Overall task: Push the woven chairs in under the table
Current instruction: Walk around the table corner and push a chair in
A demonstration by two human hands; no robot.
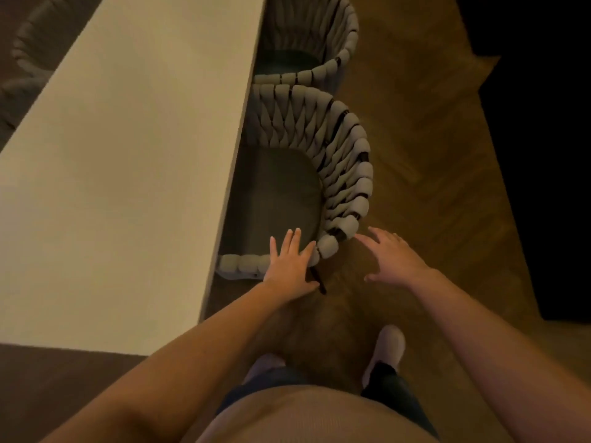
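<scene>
Standing at the short end of the table (128, 155), looking down its long edge.

Near woven chair (348, 174) is sitting alongside that edge. The front of its seat cushion (278, 193) is just under the top, and its curved back is sticking out over the floor (431, 148). Far woven chair (319, 36) is right behind it. Rims are touching or nearly so, can't tell which.

Left hand (291, 266) is lying flat across the chair's near arm rim, fingers (295, 241) straight, gripping nothing. Right hand (393, 257) is open too, fingers spread, just beside the rim where the arm curves into the back. One fingertip is close to the weave; can't confirm contact.

My read: lining up the push, not yet loading it.

Doing it well:
- Right palm should be going onto the outside of the back curve, since that face points at the table. The left is sitting on the side arm, so it's only good for steering.
- Pushing square to the table edge. Off-axis force will be pivoting the chair into the far one.
- Keeping force low and steady so the dark leg (319, 282) is sliding, not catching on the floor.
- Watching arm rim height against the table edge; clearance isn't visible from here.
- Keeping left fingers out of the gap between rim and table.
</scene>
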